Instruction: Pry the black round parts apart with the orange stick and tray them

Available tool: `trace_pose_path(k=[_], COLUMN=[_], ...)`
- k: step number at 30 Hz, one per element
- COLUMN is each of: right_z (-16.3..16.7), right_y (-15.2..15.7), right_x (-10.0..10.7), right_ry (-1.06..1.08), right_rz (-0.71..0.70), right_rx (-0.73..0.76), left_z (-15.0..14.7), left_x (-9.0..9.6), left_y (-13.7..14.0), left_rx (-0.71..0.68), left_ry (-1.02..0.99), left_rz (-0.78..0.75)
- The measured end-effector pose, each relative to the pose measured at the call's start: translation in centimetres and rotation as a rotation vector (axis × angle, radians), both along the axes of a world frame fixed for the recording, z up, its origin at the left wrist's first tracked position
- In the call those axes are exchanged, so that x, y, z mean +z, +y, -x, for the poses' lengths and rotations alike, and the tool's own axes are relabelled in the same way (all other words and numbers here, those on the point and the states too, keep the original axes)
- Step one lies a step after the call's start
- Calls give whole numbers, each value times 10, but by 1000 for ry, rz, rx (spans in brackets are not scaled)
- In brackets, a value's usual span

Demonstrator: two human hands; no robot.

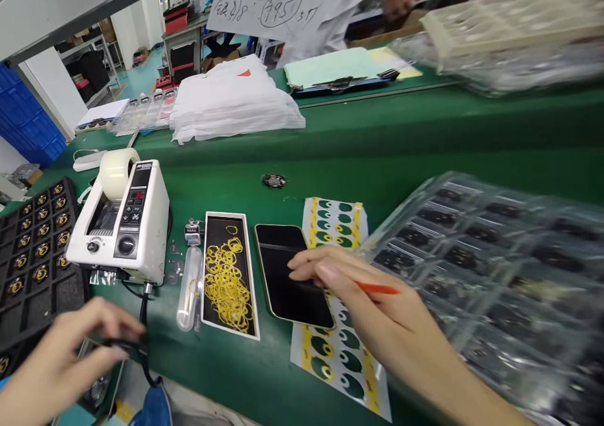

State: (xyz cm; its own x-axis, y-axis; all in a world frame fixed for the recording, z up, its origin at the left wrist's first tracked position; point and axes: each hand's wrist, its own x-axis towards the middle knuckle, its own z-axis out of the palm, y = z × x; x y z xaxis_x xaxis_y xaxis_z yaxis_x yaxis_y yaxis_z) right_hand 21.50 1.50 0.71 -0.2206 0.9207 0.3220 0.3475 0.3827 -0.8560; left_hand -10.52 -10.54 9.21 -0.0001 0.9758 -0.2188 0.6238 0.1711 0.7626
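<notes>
My left hand (82, 347) is at the lower left, slightly blurred, with thumb and fingers closed on a dark, thin object (125, 345) whose kind I cannot make out. Just beside it, a black cord (146, 366) hangs over the table edge. Above that hand stands a white tape dispenser (153, 224) with a roll of clear tape (116, 171). My right hand (358, 281) pinches a slim orange-red stick (380, 288); its tip is hidden. The fingers hover over a black-screened phone (283, 269), which lies partly across a sticker sheet (337, 372).
A white box (255, 325) holds yellow rings beside a clear tube (189, 287) and a tally counter (192, 232). Black tray (28, 287) with round parts at left; clear plastic trays (500, 275) at right. A small round part (274, 180) lies behind the phone. White sheets (231, 105) are stacked behind.
</notes>
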Motion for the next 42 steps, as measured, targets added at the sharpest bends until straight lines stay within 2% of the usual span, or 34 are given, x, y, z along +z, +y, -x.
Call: trace_pose_path(k=[1, 3, 5, 7, 10, 14, 19, 24, 31, 33, 36, 40, 42], right_z=[2, 4, 2, 0, -1, 7, 13, 17, 15, 11, 7, 6, 5], right_y=[-1, -1, -2, -4, -10, -18, -24, -25, -24, -24, -25, -27, -28], right_x=[3, 6, 4, 0, -8, -10, -5, -3, -8, -12, -20, -30, -31], right_ry=[47, 122, 198, 287, 363, 286, 229, 274, 270, 234, 142, -61, -67], right_rz=[56, 175, 288, 353, 260, 122, 80, 33, 16, -46, -212, -396, -433], right_rx=[11, 13, 7, 27, 119, 137, 122, 150, 219, 294, 419, 464, 460], left_z=[-26, -67, -92, -104, -110, -110, -108, -107, -107, -107, -106, -107, -107], left_x=[-8, -26, -44, -59, -74, -83, -85, -83, -82, -80, -79, -79, -80], left_y=[12, 39, 66, 88, 104, 100, 91, 91, 93, 94, 94, 94, 95], left_rx=[-89, -98, -61, -2, 52, 49, -9, -40, 14, 18, 2, 26, 48], left_ry=[-245, -648, -855, -933, -987, -986, -921, -1042, -1144, -1145, -1133, -1106, -1090], left_rz=[135, 216, 191, 185, 154, 89, 34, 84, 125, 133, 140, 129, 138])
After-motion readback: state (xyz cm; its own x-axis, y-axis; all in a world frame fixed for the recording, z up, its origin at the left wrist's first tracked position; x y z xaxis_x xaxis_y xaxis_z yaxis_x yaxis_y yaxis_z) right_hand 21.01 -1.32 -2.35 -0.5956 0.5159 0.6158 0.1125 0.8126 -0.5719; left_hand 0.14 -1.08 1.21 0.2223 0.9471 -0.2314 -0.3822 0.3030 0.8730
